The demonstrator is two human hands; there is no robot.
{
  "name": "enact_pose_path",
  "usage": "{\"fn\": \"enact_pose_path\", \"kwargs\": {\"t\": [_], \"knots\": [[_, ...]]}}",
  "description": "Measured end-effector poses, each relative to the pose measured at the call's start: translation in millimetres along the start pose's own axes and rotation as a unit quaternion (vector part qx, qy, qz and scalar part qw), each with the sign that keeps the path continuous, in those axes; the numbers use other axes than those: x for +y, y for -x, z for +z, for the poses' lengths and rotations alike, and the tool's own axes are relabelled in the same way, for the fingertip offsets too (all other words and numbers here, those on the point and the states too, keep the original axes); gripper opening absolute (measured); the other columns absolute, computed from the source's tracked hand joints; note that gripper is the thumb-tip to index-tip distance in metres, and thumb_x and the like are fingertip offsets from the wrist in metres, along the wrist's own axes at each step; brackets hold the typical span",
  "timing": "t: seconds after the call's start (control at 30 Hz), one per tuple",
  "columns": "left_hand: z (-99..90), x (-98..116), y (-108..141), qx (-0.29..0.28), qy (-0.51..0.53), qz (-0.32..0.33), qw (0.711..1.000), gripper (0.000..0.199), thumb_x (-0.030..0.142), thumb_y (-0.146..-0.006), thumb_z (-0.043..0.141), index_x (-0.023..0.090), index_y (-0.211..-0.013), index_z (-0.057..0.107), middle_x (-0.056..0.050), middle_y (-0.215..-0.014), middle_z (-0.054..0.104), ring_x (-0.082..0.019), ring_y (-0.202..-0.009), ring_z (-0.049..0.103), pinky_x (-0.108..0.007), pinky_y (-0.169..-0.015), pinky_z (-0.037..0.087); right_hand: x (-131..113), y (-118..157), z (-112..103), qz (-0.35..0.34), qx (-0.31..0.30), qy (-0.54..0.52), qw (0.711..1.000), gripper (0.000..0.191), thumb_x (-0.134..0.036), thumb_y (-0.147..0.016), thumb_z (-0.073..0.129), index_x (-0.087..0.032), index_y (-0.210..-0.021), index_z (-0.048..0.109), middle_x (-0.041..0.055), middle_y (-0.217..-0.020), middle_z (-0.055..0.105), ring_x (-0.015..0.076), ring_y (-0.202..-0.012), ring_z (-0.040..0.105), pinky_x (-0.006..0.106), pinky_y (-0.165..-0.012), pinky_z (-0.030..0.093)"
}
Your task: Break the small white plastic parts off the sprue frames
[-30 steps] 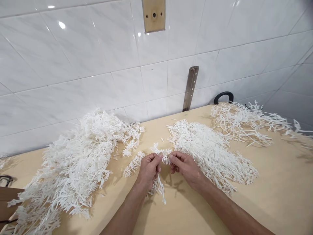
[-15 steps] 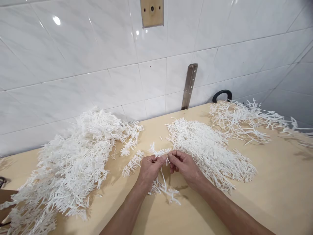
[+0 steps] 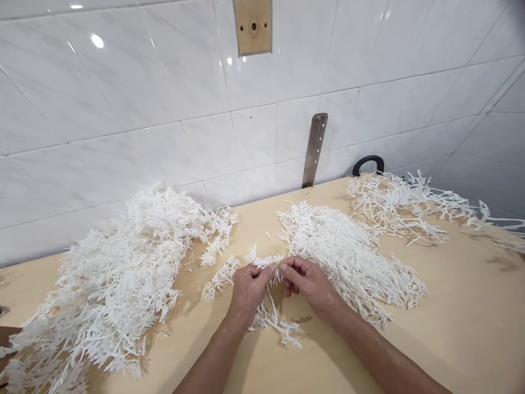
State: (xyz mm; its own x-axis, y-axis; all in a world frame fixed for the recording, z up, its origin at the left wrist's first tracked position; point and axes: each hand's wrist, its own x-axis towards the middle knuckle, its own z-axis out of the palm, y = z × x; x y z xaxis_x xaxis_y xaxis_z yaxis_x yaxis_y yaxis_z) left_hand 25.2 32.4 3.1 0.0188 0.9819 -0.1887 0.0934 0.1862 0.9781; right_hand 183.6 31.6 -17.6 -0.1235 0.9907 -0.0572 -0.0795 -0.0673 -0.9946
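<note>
While the left hand (image 3: 247, 285) pinches the white sprig (image 3: 274, 320), the right hand (image 3: 308, 280) pinches it too

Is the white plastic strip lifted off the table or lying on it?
Partly lifted: both hands pinch the strip; its tail trails onto the table.

Large white sprue pile (image 3: 110, 284) cut off at left and bottom-left edges; dark object (image 3: 6, 336) at left edge mostly out of frame, kind unclear; black handle (image 3: 368, 162) only partly visible behind table edge, rest hidden; wall plate (image 3: 252, 24) cropped at top; far-right sprue strands (image 3: 502, 224) run off right edge; left hand (image 3: 248, 290) and right hand (image 3: 308, 280) fingertips cover part of pinched sprue piece (image 3: 268, 262); both forearms cut off at bottom.
</note>
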Motion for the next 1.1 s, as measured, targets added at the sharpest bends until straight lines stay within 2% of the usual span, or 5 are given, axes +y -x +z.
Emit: {"fn": "enact_pose_path", "kwargs": {"t": [0.27, 0.43, 0.63, 0.83, 1.1], "knots": [[2.4, 2.2, 0.6, 0.008, 0.046, -0.003, 0.999, 0.048, 0.053, -0.073, 0.071, 0.02, -0.053, 0.042, 0.008, -0.04, 0.032, -0.006, -0.037, 0.025, -0.022, -0.039, 0.02, 9.3, 0.1, -6.1, 0.012, -0.015, -0.015, 1.0, 0.036, -0.051, -0.08, 0.072, -0.018, -0.094, 0.066, -0.0015, -0.064, 0.062, 0.0144, -0.055, 0.06, 0.029, -0.057, 0.05], [1.7, 1.1, -0.1, -0.001, 0.069, -0.003, 0.998, 0.041, 0.05, -0.073, 0.072, 0.019, -0.06, 0.048, 0.009, -0.04, 0.034, -0.005, -0.036, 0.027, -0.019, -0.038, 0.022, 11.5, 1.0, -5.7, 0.01, 0.002, -0.009, 1.0, 0.033, -0.049, -0.079, 0.074, -0.018, -0.087, 0.064, -0.0017, -0.062, 0.062, 0.0136, -0.054, 0.058, 0.028, -0.056, 0.05], [1.1, 5.3, 1.6, -0.036, 0.064, -0.006, 0.997, 0.046, 0.059, -0.074, 0.068, 0.017, -0.063, 0.054, 0.007, -0.039, 0.037, -0.005, -0.034, 0.03, -0.02, -0.037, 0.023, 6.2, 2.5, -4.1, 0.01, -0.001, 0.002, 1.0, 0.032, -0.049, -0.079, 0.073, -0.019, -0.083, 0.064, -0.0018, -0.062, 0.06, 0.0133, -0.054, 0.057, 0.028, -0.055, 0.05], [3.1, 1.4, 1.8, -0.016, 0.049, 0.01, 0.999, 0.049, 0.061, -0.068, 0.073, 0.018, -0.059, 0.05, 0.007, -0.042, 0.038, -0.006, -0.038, 0.033, -0.021, -0.04, 0.027, 1.3, 5.4, -3.9, 0.008, -0.017, 0.033, 0.999, 0.032, -0.05, -0.082, 0.071, -0.019, -0.081, 0.062, -0.0017, -0.061, 0.06, 0.0133, -0.055, 0.057, 0.028, -0.056, 0.05], [3.6, -1.6, 0.2, 0.065, -0.014, 0.037, 0.997, 0.05, 0.048, -0.071, 0.072, 0.019, -0.042, 0.043, 0.004, -0.046, 0.036, -0.01, -0.046, 0.039, -0.024, -0.046, 0.031, -0.5, 7.3, -5.2, 0.02, -0.03, 0.047, 0.998, 0.039, -0.056, -0.08, 0.07, -0.019, -0.081, 0.062, -0.0009, -0.062, 0.061, 0.0142, -0.054, 0.059, 0.028, -0.055, 0.048]]}}
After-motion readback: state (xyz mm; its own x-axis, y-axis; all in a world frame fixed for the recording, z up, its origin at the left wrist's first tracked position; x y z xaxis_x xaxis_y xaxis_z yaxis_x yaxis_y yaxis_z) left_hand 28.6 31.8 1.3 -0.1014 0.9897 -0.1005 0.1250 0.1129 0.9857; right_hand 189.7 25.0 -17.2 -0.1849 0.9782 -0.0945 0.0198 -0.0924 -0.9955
